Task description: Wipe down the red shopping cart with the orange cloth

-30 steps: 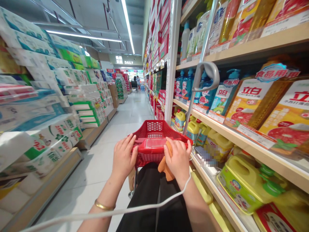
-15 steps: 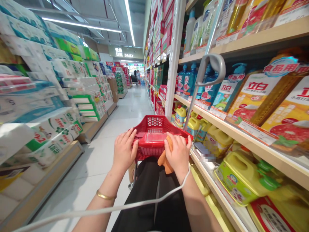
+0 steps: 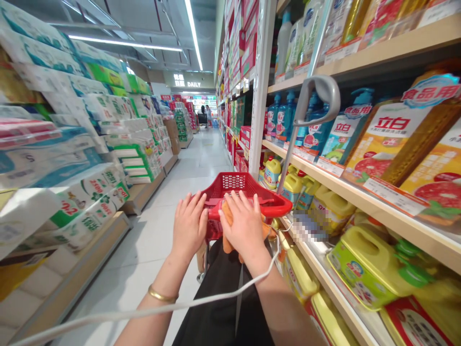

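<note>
A red cart handle point(image 3: 275, 207) crosses the near side of a red plastic basket point(image 3: 234, 181). My left hand point(image 3: 189, 225) is closed over the handle's left end, palm down. Near the middle of the handle, my right hand point(image 3: 245, 223) presses an orange cloth point(image 3: 227, 244) against it, fingers forward and closed on the cloth. Part of the cloth hangs below the palm, and another part shows at the wrist. The handle's right end is uncovered. A white cable point(image 3: 201, 302) runs across both forearms.
Shelves with detergent bottles point(image 3: 389, 129) and yellow jugs point(image 3: 370, 264) stand close on the right, beside a grey pole with a loop handle point(image 3: 317, 101). Stacked tissue packs point(image 3: 90, 197) line the left. A tiled aisle floor point(image 3: 201, 154) runs ahead toward distant people.
My right hand has slid left along the handle with the orange cloth, uncovering the right end. My left hand has stayed near the left end. The shelf goods appear slightly shifted.
</note>
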Demonstrator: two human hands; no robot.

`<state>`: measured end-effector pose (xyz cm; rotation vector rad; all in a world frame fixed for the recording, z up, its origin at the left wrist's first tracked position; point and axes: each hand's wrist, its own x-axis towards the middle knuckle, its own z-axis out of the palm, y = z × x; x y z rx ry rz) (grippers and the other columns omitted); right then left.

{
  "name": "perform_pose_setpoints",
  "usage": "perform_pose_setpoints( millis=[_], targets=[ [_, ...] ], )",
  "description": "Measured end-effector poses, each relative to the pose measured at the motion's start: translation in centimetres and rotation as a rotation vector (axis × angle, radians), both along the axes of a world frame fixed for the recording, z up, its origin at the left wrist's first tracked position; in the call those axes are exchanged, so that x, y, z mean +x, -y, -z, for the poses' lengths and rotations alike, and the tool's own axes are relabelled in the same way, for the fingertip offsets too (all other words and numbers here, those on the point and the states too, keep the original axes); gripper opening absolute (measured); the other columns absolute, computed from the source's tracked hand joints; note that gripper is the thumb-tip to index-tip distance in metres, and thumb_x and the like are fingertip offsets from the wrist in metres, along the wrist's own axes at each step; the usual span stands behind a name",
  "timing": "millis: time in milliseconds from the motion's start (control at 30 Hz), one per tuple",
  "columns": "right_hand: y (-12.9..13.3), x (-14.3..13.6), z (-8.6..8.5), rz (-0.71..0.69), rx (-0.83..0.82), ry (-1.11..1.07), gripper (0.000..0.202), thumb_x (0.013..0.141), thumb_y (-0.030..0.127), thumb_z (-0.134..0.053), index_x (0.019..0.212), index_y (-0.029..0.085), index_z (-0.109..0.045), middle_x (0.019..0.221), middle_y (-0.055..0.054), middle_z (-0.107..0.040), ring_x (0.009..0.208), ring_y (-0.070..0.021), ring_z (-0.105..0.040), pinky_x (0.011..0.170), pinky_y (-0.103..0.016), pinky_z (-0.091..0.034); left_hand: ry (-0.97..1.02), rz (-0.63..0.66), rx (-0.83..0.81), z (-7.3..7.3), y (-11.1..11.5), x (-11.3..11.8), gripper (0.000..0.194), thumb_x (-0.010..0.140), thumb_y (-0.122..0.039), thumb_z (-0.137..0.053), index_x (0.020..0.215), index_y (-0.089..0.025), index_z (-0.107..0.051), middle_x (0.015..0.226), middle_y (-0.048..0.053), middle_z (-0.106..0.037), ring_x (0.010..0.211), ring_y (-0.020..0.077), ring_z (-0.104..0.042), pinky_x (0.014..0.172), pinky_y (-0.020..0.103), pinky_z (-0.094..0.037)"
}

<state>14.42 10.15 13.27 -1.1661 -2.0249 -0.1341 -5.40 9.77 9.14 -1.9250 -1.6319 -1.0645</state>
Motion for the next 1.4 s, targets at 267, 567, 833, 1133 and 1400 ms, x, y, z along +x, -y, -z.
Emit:
perform_pose_setpoints(
  millis=[267, 567, 833, 1133, 1400],
  targets=[
    [-0.9, 3.4, 0.0, 0.373, -0.053, -0.051, 0.062, 0.105, 0.047, -0.056, 0.159, 0.017, -0.053, 0.179, -0.016, -0.019, 0.165, -0.0492, -0.009, 0.125, -0.083, -0.008, 0.074, -0.021, 0.037, 0.0, 0.0, 0.9, 0.049, 0.109, -0.033, -0.041, 0.155, -0.024, -0.057, 0.164, 0.009, -0.053, 0.161, 0.034, -0.034, 0.131, 0.063, -0.026],
    [-0.4, 1.3, -0.4, 0.077, -0.03, 0.015, 0.045, 0.11, 0.042, -0.05, 0.15, 0.028, -0.064, 0.166, -0.006, -0.05, 0.16, -0.0345, -0.035, 0.133, -0.07, -0.009, 0.038, 0.019, 0.033, 0.2, 0.0, 0.3, 0.053, 0.109, -0.034, -0.041, 0.161, -0.026, -0.048, 0.166, 0.009, -0.051, 0.161, 0.0344, -0.034, 0.13, 0.064, -0.027],
    [-0.9, 2.8, 0.0, 0.245, -0.035, -0.058, 0.039, 0.109, 0.04, -0.051, 0.14, 0.031, -0.073, 0.163, -0.005, -0.054, 0.159, -0.0436, -0.034, 0.125, -0.084, 0.0, 0.081, -0.023, 0.045, 0.1, -0.1, 1.0, 0.05, 0.11, -0.035, -0.04, 0.156, -0.024, -0.056, 0.165, 0.01, -0.052, 0.159, 0.0345, -0.038, 0.128, 0.061, -0.03],
    [-0.3, 2.4, -0.1, 0.101, -0.055, -0.015, 0.039, 0.11, 0.043, -0.05, 0.143, 0.035, -0.07, 0.16, -0.002, -0.059, 0.154, -0.033, -0.045, 0.132, -0.07, -0.011, 0.038, 0.019, 0.014, -0.1, 0.3, 0.4, 0.053, 0.11, -0.036, -0.04, 0.16, -0.023, -0.05, 0.166, 0.01, -0.051, 0.158, 0.0342, -0.039, 0.127, 0.058, -0.032],
    [-0.2, 1.7, 0.0, 0.197, -0.035, -0.019, 0.041, 0.11, 0.041, -0.05, 0.146, 0.032, -0.068, 0.171, -0.005, -0.043, 0.164, -0.0403, -0.024, 0.128, -0.079, -0.003, 0.096, -0.018, 0.028, 0.1, 0.0, 0.9, 0.051, 0.11, -0.037, -0.038, 0.156, -0.024, -0.055, 0.165, 0.009, -0.051, 0.157, 0.034, -0.04, 0.128, 0.059, -0.03]
  ],
)
